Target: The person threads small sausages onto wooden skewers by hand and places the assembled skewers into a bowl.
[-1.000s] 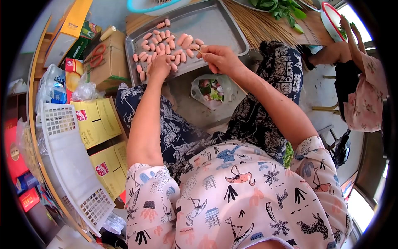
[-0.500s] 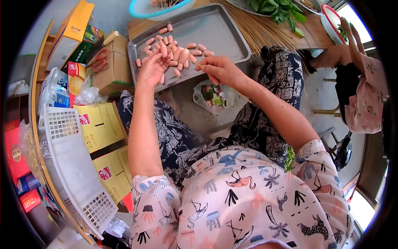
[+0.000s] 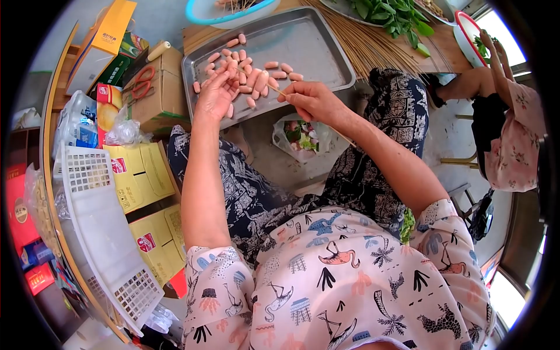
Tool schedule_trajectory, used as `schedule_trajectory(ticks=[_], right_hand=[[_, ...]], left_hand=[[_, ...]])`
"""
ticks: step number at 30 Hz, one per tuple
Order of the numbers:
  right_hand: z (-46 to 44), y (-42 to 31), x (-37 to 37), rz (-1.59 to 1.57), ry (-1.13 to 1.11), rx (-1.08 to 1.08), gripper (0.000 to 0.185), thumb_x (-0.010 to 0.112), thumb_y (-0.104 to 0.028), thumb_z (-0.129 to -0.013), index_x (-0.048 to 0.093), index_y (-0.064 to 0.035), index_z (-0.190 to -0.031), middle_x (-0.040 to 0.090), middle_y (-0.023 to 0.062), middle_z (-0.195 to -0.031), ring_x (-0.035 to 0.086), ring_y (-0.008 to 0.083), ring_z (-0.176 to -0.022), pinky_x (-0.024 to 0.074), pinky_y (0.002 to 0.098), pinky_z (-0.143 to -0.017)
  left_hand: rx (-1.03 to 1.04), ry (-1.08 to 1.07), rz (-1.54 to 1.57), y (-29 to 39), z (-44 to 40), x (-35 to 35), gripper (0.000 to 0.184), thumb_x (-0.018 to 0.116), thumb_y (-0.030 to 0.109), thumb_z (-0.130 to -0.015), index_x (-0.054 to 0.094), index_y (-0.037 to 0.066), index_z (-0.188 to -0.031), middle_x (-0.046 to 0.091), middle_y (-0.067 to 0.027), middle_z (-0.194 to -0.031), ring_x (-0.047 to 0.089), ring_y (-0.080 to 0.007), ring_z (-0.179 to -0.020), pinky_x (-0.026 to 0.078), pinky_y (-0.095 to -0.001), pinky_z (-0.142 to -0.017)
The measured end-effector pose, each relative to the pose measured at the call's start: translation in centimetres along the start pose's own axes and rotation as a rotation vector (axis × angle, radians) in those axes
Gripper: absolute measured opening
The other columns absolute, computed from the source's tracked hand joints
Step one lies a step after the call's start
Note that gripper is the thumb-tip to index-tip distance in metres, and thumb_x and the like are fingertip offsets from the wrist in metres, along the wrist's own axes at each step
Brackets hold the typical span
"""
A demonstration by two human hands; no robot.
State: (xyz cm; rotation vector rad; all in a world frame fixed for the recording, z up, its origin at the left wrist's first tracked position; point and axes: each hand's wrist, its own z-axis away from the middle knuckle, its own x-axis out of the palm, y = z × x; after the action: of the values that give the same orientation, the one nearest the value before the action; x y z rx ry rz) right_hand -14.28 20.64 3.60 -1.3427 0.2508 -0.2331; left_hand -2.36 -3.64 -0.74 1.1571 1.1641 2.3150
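Several small pink sausages lie loose in a metal tray. My left hand is at the tray's near left side, palm up, its curled fingers around a small sausage; the fingertips partly blend with the sausages behind them. To its right, my right hand pinches a thin bamboo skewer between thumb and fingers. The skewer's front end points left and meets the sausage at my left hand; its back end passes beneath my right forearm.
Beyond the tray are loose bamboo skewers, a blue-rimmed bowl and green leaves. Scissors lie on a cardboard box at left. A plastic bag of scraps sits below. Another person's arm is at right.
The view has shifted slightly. Both hands stay in nearly the same place, with the skewer still pointing at the sausage by my left hand.
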Motion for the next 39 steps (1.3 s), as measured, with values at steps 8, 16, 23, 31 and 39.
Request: schedule_trajectory(ticks=[8,16,23,31,39], right_hand=[[0.0,0.0,-0.1,-0.011,0.012,-0.008,0.021,0.05,-0.014,-0.09,0.064,0.0002,-0.094,0.048,0.0008,-0.05,0.044,0.0054,-0.043,0.0375,0.0236,-0.043],[-0.2,0.7,0.1,-0.011,-0.008,-0.002,0.02,0.047,-0.018,-0.093,0.061,-0.0031,-0.097,0.043,-0.004,-0.049,0.038,0.0028,-0.043,0.029,0.0209,-0.043],[-0.3,0.5,0.0,0.015,0.008,-0.02,0.02,0.049,-0.014,-0.09,0.064,-0.0001,-0.093,0.048,0.0008,-0.05,0.044,0.0054,-0.043,0.0375,0.0239,-0.043],[0.0,0.2,0.2,-0.002,-0.002,0.024,0.021,0.047,-0.019,-0.094,0.06,-0.0041,-0.098,0.042,-0.0037,-0.051,0.036,0.0032,-0.045,0.0273,0.0214,-0.044],[0.0,0.3,0.3,0.006,0.005,0.035,0.02,0.047,-0.02,-0.094,0.06,-0.0045,-0.098,0.042,-0.0038,-0.051,0.035,0.003,-0.045,0.0267,0.0211,-0.044]], left_hand=[[0.04,0.028,0.007,0.0,0.1,0.2,0.024,0.064,0.005,-0.082,0.06,0.007,-0.106,0.062,-0.0033,-0.096,0.058,-0.011,-0.083,0.049,-0.0241,-0.075],[0.039,0.008,-0.025,0.2,0.2,0.2,0.021,0.065,0.005,-0.082,0.062,0.007,-0.103,0.062,-0.0016,-0.096,0.057,-0.0104,-0.085,0.047,-0.0223,-0.078],[0.048,-0.056,-0.069,0.0,0.1,0.1,0.022,0.065,0.005,-0.082,0.061,0.007,-0.104,0.063,-0.0019,-0.102,0.056,-0.0101,-0.088,0.046,-0.0238,-0.082],[0.054,-0.047,-0.101,0.1,0.7,0.9,0.023,0.063,0.005,-0.083,0.06,0.008,-0.105,0.062,-0.0018,-0.103,0.056,-0.0104,-0.088,0.046,-0.0248,-0.084],[0.067,-0.071,-0.105,0.1,0.8,0.9,0.023,0.061,0.004,-0.084,0.06,0.007,-0.107,0.063,-0.0022,-0.103,0.057,-0.0111,-0.089,0.047,-0.0246,-0.083]])
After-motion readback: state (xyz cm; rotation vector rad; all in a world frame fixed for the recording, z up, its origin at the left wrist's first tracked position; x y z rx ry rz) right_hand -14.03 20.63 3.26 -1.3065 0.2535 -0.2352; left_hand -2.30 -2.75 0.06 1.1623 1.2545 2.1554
